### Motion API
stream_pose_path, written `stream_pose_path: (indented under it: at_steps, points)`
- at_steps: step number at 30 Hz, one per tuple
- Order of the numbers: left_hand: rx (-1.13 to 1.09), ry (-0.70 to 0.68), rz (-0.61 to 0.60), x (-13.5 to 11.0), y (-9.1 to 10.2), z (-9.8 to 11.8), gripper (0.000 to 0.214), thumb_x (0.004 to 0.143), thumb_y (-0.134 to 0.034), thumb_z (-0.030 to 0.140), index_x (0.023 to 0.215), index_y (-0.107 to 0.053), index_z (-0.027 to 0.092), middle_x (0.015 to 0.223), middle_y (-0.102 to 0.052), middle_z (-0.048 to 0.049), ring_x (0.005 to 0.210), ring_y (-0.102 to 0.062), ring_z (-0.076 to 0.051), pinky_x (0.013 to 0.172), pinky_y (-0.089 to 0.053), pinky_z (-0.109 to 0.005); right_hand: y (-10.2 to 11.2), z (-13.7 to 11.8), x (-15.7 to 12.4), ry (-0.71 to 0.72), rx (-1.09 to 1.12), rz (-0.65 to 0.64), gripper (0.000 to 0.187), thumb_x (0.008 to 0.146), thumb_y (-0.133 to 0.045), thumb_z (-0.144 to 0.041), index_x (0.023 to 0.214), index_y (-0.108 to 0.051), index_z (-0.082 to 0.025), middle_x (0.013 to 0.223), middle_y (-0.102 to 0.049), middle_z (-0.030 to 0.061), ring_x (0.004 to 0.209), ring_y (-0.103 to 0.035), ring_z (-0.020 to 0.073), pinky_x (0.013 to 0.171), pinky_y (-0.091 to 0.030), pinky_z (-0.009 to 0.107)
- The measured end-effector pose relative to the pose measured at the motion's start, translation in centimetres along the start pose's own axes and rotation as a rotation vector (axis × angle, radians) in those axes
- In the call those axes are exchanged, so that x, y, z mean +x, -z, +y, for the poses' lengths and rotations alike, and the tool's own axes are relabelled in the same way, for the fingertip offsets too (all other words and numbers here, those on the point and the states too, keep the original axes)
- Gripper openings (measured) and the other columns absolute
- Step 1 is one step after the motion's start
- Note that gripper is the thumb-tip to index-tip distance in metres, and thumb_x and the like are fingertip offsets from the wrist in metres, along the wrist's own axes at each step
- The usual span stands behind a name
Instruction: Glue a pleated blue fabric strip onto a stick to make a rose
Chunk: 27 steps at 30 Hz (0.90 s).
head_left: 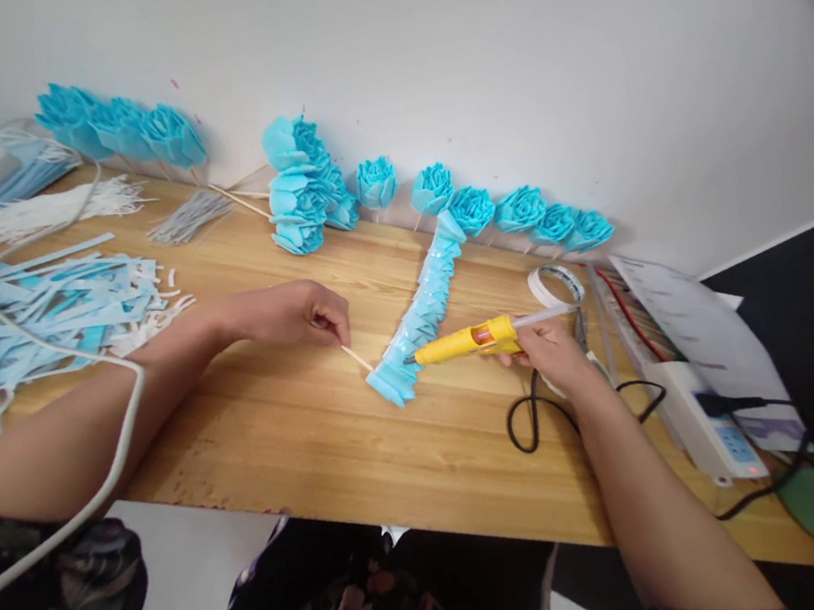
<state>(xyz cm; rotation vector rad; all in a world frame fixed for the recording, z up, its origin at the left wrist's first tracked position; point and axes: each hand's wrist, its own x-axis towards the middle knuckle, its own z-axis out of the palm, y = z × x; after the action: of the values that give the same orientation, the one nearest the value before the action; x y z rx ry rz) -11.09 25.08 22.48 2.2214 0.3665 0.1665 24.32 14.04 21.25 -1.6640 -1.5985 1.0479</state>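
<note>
My left hand [298, 313] rests on the wooden table [297, 442], fingers pinched on a thin wooden stick [356, 358] that runs to the near end of a long strip of folded blue petals [423, 311]. My right hand [551, 350] grips a yellow glue gun [469, 342]. Its nozzle points left and touches the strip near that end. The gun's black cord [533, 418] loops on the table below my right hand.
Finished blue flowers [515, 211] line the wall, and more lie at the back left [121, 128]. Blue and white scraps [36, 312] heap at the left. A tape roll [557, 284], papers [690, 326] and a white power strip [708, 424] sit at the right. A white cable [92, 491] crosses my left arm.
</note>
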Motion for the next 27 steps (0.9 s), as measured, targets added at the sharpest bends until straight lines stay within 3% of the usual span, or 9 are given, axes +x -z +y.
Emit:
stream_pose_path:
  at_steps: [5, 11, 19, 27]
  points:
    - [0.013, 0.007, -0.002, 0.0, 0.0, 0.1, 0.015, 0.088, -0.061, 0.023, 0.088, -0.074, 0.015, 0.082, -0.069, -0.0050, 0.074, -0.062, -0.013, 0.068, -0.045, -0.018, 0.2, 0.7, -0.1, -0.015, 0.118, 0.032, 0.037, 0.084, -0.051, -0.046, 0.058, -0.058, -0.021, 0.048, -0.053, 0.0015, 0.047, -0.049, 0.0150, 0.041, -0.029, 0.025]
    - [-0.014, 0.004, 0.000, 0.0, 0.0, 0.1, 0.014, 0.088, -0.062, 0.023, 0.088, -0.074, 0.015, 0.082, -0.069, -0.0050, 0.074, -0.062, -0.013, 0.068, -0.045, -0.019, 0.0, 0.3, 0.0, -0.023, 0.086, 0.006, 0.036, 0.079, -0.059, -0.048, 0.056, -0.055, -0.020, 0.046, -0.050, -0.0008, 0.042, -0.039, 0.0109, 0.040, -0.027, 0.024]
    - [0.004, 0.001, -0.005, 0.0, -0.1, -0.1, 0.015, 0.088, -0.060, 0.022, 0.089, -0.074, 0.015, 0.083, -0.069, -0.0050, 0.075, -0.062, -0.013, 0.069, -0.045, -0.019, 0.4, 1.3, 0.1, 0.031, 0.203, 0.068, 0.036, 0.081, -0.053, -0.047, 0.057, -0.054, -0.020, 0.044, -0.048, -0.0010, 0.044, -0.045, 0.0126, 0.040, -0.027, 0.022]
    - [0.029, 0.011, -0.004, 0.0, -0.1, 0.1, 0.017, 0.089, -0.059, 0.022, 0.089, -0.074, 0.015, 0.084, -0.069, -0.0047, 0.075, -0.062, -0.013, 0.069, -0.045, -0.018, 0.1, 0.8, 0.1, -0.020, 0.101, 0.015, 0.035, 0.080, -0.056, -0.047, 0.059, -0.055, -0.020, 0.050, -0.056, 0.0014, 0.047, -0.050, 0.0135, 0.040, -0.031, 0.023]
